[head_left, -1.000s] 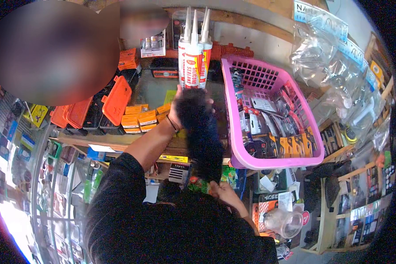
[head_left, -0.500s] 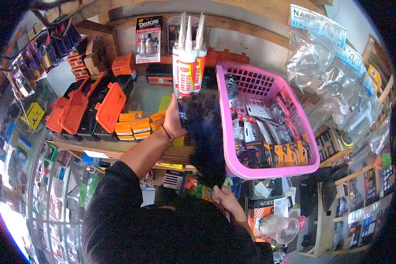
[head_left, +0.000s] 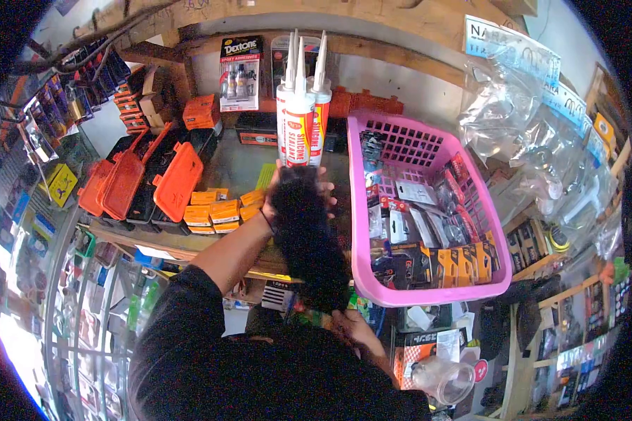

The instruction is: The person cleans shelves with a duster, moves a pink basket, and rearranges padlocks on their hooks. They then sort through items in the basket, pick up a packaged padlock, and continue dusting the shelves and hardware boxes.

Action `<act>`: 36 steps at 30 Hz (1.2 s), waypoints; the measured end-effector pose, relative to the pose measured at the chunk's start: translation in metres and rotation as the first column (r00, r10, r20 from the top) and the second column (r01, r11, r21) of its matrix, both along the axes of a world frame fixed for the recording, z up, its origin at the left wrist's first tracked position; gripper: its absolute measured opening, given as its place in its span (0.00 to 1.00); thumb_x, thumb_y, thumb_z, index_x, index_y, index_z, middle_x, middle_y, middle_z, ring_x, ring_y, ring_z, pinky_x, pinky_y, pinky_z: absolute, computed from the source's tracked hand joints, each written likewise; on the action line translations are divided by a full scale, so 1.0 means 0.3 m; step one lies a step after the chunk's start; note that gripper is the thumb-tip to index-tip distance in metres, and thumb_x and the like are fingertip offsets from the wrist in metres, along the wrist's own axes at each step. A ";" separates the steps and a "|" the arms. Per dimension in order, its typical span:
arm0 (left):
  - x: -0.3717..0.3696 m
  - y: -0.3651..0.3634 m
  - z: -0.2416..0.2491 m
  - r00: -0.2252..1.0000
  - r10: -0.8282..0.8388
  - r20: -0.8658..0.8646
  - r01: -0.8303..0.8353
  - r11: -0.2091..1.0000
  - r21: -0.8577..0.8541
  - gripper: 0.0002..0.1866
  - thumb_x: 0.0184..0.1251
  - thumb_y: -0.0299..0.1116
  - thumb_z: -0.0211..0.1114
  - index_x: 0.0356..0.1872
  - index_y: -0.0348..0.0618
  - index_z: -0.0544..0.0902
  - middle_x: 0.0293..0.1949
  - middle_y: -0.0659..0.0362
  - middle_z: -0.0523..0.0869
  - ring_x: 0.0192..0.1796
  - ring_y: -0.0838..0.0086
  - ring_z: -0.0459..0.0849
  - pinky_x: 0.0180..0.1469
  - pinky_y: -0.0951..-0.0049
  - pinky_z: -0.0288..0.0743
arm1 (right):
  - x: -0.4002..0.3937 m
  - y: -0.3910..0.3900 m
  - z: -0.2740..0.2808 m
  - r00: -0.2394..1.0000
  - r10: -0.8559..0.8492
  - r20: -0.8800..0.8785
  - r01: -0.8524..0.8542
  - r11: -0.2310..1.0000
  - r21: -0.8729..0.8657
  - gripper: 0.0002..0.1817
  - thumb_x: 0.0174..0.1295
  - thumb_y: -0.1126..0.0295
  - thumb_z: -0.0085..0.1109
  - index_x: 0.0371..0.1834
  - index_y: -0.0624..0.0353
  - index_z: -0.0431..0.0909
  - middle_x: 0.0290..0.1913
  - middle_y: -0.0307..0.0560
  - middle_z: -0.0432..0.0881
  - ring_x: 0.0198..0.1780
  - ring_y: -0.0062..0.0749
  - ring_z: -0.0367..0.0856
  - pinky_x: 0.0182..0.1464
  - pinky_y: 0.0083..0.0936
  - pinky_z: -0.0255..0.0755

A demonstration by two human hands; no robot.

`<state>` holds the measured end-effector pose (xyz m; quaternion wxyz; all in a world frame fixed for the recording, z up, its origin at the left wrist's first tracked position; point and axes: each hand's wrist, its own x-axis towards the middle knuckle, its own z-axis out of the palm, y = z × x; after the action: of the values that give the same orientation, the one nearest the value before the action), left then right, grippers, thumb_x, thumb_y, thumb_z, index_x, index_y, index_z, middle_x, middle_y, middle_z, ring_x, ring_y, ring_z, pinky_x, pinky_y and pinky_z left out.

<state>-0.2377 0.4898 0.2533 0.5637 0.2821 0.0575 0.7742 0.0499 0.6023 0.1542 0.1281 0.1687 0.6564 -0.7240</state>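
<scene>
Several white, red and yellow silicone sealant tubes (head_left: 298, 133) stand upright with their nozzles up. My left hand (head_left: 272, 193) is wrapped round their lower part, with fingertips showing on the right side. A fluffy black duster (head_left: 309, 238) slants in front of the tubes and hides their bottoms and part of that hand. Low in the view, my right hand (head_left: 354, 328) is closed round the duster's lower end; the handle itself is mostly hidden.
A pink basket (head_left: 428, 298) of packaged goods is right of the tubes. Left are open orange-lidded black boxes (head_left: 178, 182) and small orange boxes (head_left: 214, 212). Behind hangs a Dextone pack (head_left: 240, 81). Plastic bags (head_left: 502, 105) hang at the right, glass shelving (head_left: 70, 309) at the left.
My left hand has gone from beside the tubes to a wrap round them. The duster has swung left, from the tubes' right side to in front of them. The view has shifted slightly.
</scene>
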 end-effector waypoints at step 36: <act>0.047 0.000 0.033 0.935 0.346 -0.076 -0.354 0.923 -0.153 0.42 0.56 0.69 0.34 0.60 0.44 0.63 0.56 0.47 0.69 0.57 0.53 0.69 0.60 0.53 0.59 | -0.001 0.008 0.047 0.982 -0.091 -0.165 0.082 0.995 -0.060 0.19 0.65 0.59 0.45 0.21 0.60 0.76 0.14 0.35 0.68 0.17 0.16 0.63 0.20 0.19 0.55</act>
<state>-0.2235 0.4898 0.2632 0.4361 0.2382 0.1837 0.8481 0.0497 0.6046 0.1681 0.0455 0.1320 0.6374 -0.7578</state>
